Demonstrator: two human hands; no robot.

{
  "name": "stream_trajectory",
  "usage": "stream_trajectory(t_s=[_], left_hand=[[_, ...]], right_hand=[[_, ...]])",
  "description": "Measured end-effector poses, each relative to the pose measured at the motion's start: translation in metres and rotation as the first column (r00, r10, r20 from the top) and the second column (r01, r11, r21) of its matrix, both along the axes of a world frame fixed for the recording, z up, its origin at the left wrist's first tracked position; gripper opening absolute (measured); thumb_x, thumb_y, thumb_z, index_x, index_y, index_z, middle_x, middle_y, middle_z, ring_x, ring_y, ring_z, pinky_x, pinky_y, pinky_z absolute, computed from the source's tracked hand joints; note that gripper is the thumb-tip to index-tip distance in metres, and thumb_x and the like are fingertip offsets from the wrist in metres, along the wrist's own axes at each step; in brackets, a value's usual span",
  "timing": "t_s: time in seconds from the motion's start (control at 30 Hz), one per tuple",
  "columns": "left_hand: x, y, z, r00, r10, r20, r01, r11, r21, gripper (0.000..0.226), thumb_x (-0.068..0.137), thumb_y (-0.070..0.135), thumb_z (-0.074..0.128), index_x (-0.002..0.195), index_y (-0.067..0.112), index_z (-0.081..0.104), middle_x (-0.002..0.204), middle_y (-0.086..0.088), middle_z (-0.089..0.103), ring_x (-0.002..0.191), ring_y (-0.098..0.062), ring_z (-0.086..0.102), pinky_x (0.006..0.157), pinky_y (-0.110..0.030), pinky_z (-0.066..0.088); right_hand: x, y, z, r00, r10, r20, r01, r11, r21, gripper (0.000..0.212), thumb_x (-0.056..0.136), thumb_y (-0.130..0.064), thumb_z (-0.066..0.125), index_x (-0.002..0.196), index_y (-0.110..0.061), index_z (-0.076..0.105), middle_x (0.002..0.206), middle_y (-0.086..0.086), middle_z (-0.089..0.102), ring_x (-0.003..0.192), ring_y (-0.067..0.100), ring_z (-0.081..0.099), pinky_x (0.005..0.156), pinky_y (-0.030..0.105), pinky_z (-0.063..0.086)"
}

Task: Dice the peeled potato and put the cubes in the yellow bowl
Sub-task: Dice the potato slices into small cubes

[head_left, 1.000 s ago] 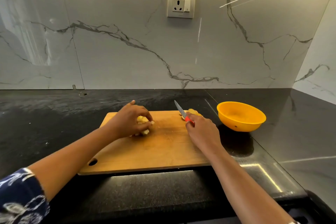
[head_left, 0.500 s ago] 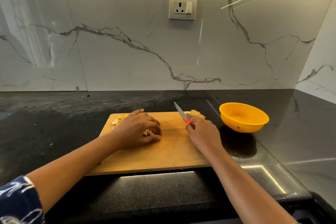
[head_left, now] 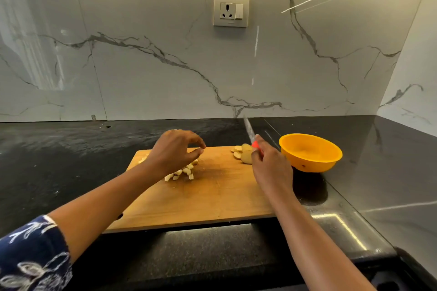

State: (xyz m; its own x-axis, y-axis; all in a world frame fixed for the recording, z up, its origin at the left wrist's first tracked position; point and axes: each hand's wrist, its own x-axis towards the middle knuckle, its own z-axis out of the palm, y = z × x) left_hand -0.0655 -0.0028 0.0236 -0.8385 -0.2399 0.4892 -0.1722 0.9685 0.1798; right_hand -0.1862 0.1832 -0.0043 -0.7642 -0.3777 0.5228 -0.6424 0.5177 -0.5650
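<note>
A wooden cutting board (head_left: 212,201) lies on the black counter. A pile of potato cubes (head_left: 182,171) sits on the board's left half. My left hand (head_left: 175,151) hovers just above the cubes, fingers loosely curved, holding nothing. Several potato slices (head_left: 242,152) lie at the board's far right edge. My right hand (head_left: 272,165) grips a knife (head_left: 250,131) by its red handle, blade raised and pointing away, just above the slices. The yellow bowl (head_left: 309,152) stands to the right of the board and looks empty.
The black stone counter (head_left: 71,160) runs to a marble wall with a power socket (head_left: 231,10). The counter's front edge is close below the board. A side wall closes off the far right.
My left hand has lifted off the cubes, leaving the pile uncovered on the board. My right hand has raised the knife a little, so its blade points more upward.
</note>
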Motion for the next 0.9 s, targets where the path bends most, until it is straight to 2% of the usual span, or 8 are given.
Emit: stream_trajectory(t_s=[0.17,0.27,0.37,0.43,0.5,0.6,0.7,0.9], left_hand=[[-0.044,0.020,0.007,0.970,-0.030,0.242,0.020,0.999,0.044,0.040,0.090,0.040,0.058,0.128,0.027,0.054,0.127,0.004,0.059,0.113,-0.013,0.055,0.095,-0.030,0.047],[-0.071,0.027,0.012,0.947,-0.109,0.303,0.060,0.984,0.166,0.049,0.088,0.040,0.061,0.133,0.024,0.050,0.130,0.001,0.057,0.115,-0.014,0.054,0.096,-0.028,0.044],[-0.089,0.037,0.016,0.944,-0.187,0.271,0.134,0.971,0.200,0.047,0.084,0.036,0.067,0.127,0.021,0.055,0.120,0.000,0.061,0.103,-0.011,0.055,0.085,-0.018,0.046],[-0.096,0.045,0.015,0.935,-0.224,0.276,0.190,0.971,0.145,0.037,0.083,0.034,0.069,0.117,0.021,0.060,0.111,0.001,0.062,0.092,-0.007,0.053,0.073,-0.011,0.042],[-0.100,0.050,0.011,0.925,-0.224,0.306,0.215,0.975,0.061,0.033,0.084,0.034,0.068,0.113,0.022,0.061,0.108,0.004,0.062,0.088,-0.005,0.051,0.068,-0.010,0.039],[-0.104,0.050,0.006,0.936,-0.197,0.293,0.206,0.978,-0.001,0.034,0.085,0.033,0.067,0.116,0.024,0.061,0.107,0.006,0.060,0.085,-0.004,0.049,0.068,-0.011,0.038],[-0.105,0.048,0.002,0.943,-0.203,0.265,0.192,0.979,0.067,0.035,0.084,0.028,0.069,0.118,0.023,0.060,0.104,0.005,0.062,0.083,-0.006,0.052,0.071,-0.014,0.042],[-0.103,0.044,-0.002,0.940,-0.255,0.225,0.225,0.963,0.151,0.030,0.082,0.025,0.072,0.108,0.022,0.057,0.097,0.008,0.057,0.075,-0.005,0.050,0.066,-0.011,0.042]], right_hand=[[-0.013,0.011,0.002,0.992,-0.125,0.032,0.127,0.990,-0.063,0.043,0.102,-0.025,0.040,0.144,-0.020,0.041,0.103,0.006,0.069,0.086,0.017,0.062,0.062,0.025,0.041],[-0.013,0.012,0.002,0.991,-0.134,0.017,0.134,0.990,-0.039,0.044,0.102,-0.025,0.040,0.146,-0.020,0.039,0.105,0.005,0.069,0.088,0.016,0.064,0.063,0.025,0.044],[-0.014,0.012,0.001,0.991,-0.136,0.002,0.136,0.990,-0.040,0.044,0.102,-0.025,0.040,0.146,-0.019,0.039,0.107,0.004,0.069,0.090,0.016,0.064,0.065,0.024,0.044],[-0.016,0.014,0.002,0.990,-0.139,0.005,0.139,0.989,-0.052,0.044,0.102,-0.025,0.040,0.146,-0.019,0.039,0.105,0.004,0.069,0.090,0.016,0.064,0.066,0.024,0.044],[-0.017,0.015,0.003,0.990,-0.140,0.012,0.141,0.988,-0.063,0.043,0.102,-0.025,0.040,0.145,-0.019,0.040,0.103,0.004,0.069,0.089,0.016,0.064,0.065,0.025,0.045],[-0.020,0.016,0.002,0.991,-0.134,0.018,0.135,0.988,-0.072,0.043,0.102,-0.024,0.040,0.145,-0.019,0.041,0.101,0.004,0.069,0.088,0.017,0.064,0.065,0.027,0.047],[-0.020,0.015,0.002,0.992,-0.125,0.009,0.125,0.990,-0.061,0.043,0.102,-0.024,0.041,0.144,-0.019,0.041,0.103,0.003,0.069,0.087,0.015,0.063,0.064,0.025,0.047],[-0.022,0.014,0.001,0.993,-0.120,0.016,0.121,0.992,-0.040,0.042,0.102,-0.025,0.041,0.144,-0.021,0.043,0.105,0.003,0.068,0.088,0.014,0.063,0.062,0.022,0.043]])
